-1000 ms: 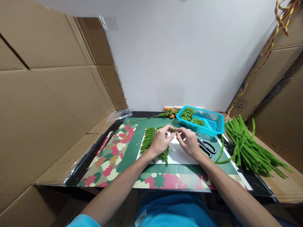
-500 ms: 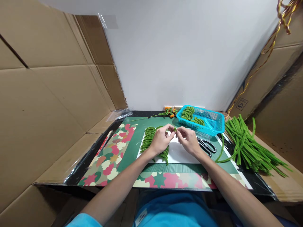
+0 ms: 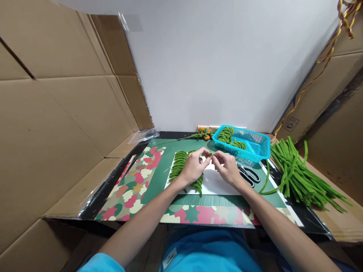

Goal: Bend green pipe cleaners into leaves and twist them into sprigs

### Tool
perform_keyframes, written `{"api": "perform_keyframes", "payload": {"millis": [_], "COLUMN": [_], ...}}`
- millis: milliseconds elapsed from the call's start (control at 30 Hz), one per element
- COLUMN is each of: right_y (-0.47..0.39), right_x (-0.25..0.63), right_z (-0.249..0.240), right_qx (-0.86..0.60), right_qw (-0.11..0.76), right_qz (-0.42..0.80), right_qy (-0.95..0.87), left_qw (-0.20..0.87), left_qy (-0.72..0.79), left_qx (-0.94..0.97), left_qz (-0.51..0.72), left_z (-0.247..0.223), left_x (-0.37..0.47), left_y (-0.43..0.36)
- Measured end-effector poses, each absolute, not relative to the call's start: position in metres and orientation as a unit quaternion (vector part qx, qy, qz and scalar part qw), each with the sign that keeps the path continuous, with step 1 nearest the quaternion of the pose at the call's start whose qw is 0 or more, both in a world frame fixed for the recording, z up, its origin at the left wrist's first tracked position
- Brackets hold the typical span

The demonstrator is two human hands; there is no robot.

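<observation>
Across the lower middle of the frame I see a flat green sheet (image 3: 157,173). At the right lies a bundle of fuzzy bright-green stems (image 3: 303,177), and right of centre sits a turquoise perforated plastic basket (image 3: 241,151). Near the centre, the left hand (image 3: 194,166) and the right hand (image 3: 227,167) nearly meet, fingers pinched on a tiny fuzzy green piece (image 3: 211,154), mostly hidden between both sets of fingertips.

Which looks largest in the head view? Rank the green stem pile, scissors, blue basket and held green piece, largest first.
1. Green stem pile
2. Blue basket
3. Scissors, partly hidden
4. Held green piece, what shows of it
</observation>
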State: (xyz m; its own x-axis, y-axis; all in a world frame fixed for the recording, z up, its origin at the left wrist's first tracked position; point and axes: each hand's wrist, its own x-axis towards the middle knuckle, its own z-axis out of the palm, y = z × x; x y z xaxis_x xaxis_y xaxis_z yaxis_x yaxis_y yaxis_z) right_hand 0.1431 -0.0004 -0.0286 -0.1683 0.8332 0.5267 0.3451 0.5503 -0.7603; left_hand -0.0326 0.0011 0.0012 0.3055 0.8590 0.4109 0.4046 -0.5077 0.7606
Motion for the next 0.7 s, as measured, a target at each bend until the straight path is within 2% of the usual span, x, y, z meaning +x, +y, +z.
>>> {"api": "perform_keyframes", "payload": {"millis": [700], "right_y": [-0.0009], "right_x": [0.1444], "right_z": [-0.0281], "right_qx": [-0.399], "right_qw": [0.504], "right_qz": [0.279], "right_qy": [-0.713], "left_qw": [0.271], "left_qy": [0.409], "left_qx": [0.764], "left_qz": [0.419], "left_z": [0.0027], "left_x": [-0.0318], "left_y": [0.0002]}}
